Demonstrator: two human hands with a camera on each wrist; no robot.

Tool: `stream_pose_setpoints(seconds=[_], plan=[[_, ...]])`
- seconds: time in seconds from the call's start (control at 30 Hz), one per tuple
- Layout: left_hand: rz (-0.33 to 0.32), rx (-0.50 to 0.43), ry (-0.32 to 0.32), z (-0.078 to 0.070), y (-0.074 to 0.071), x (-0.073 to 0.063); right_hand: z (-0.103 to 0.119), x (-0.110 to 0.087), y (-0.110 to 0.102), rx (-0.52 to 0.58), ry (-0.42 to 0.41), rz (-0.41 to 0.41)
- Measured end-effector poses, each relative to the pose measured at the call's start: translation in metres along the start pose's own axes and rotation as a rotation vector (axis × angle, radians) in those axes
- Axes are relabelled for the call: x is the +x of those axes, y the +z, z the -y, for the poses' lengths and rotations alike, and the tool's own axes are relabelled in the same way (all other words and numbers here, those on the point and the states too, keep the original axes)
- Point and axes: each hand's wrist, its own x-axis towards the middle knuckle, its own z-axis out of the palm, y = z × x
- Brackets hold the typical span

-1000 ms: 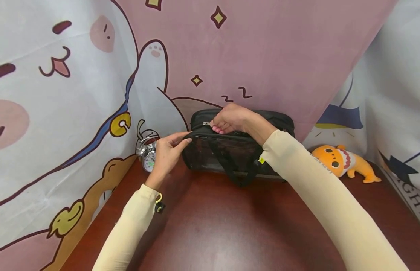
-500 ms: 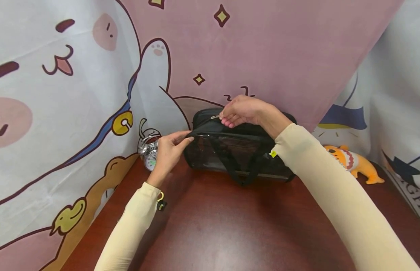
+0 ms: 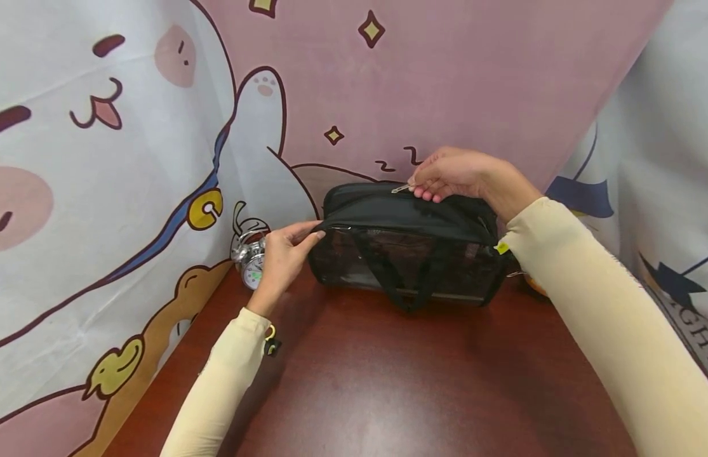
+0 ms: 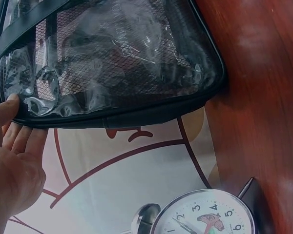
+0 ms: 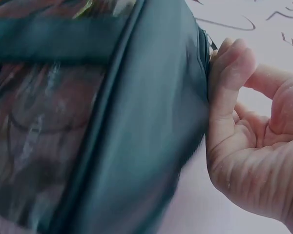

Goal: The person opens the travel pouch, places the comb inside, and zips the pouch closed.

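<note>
A black bag (image 3: 411, 270) with a see-through front panel and hanging strap handles stands at the back of the brown table. My left hand (image 3: 289, 254) pinches its upper left corner between thumb and fingers, which the left wrist view also shows on the bag's edge. Above the bag's top, my right hand (image 3: 453, 174) pinches a metal zipper pull (image 3: 402, 188) around the middle of the top's back edge. In the right wrist view the curled fingers (image 5: 229, 73) lie against the bag's dark top side.
A silver twin-bell alarm clock (image 3: 253, 266) stands just left of the bag, partly behind the left hand. An orange plush toy (image 3: 535, 285) at the right is mostly hidden by the right sleeve. Cartoon-printed cloth (image 3: 474, 76) rises behind the table.
My right hand has drawn the zipper pull rightward along the bag's top. Its sleeve now covers most of the orange plush toy. The left hand keeps its grip on the corner.
</note>
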Motion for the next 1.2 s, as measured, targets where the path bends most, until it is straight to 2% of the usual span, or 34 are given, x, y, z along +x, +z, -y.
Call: stream_pose_setpoints(seconds=[0.33,0.63,0.83,1.03,1.2], plan=[[-0.009,0.024,-0.017,0.0,0.0,0.0,-0.028,-0.027,-0.032,0.007,0.004,-0.039],[-0.007,0.03,0.002,-0.001,-0.001,-0.001,-0.054,-0.045,-0.051,-0.002,-0.027,-0.01],[-0.011,0.045,-0.009,-0.001,0.001,-0.001,-0.086,-0.059,-0.069,0.047,-0.092,0.054],[-0.015,0.056,-0.012,0.0,0.002,-0.001,-0.128,-0.07,-0.085,0.113,-0.165,0.135],[-0.016,0.058,-0.003,0.0,0.003,0.0,-0.165,-0.075,-0.092,0.182,-0.199,0.159]])
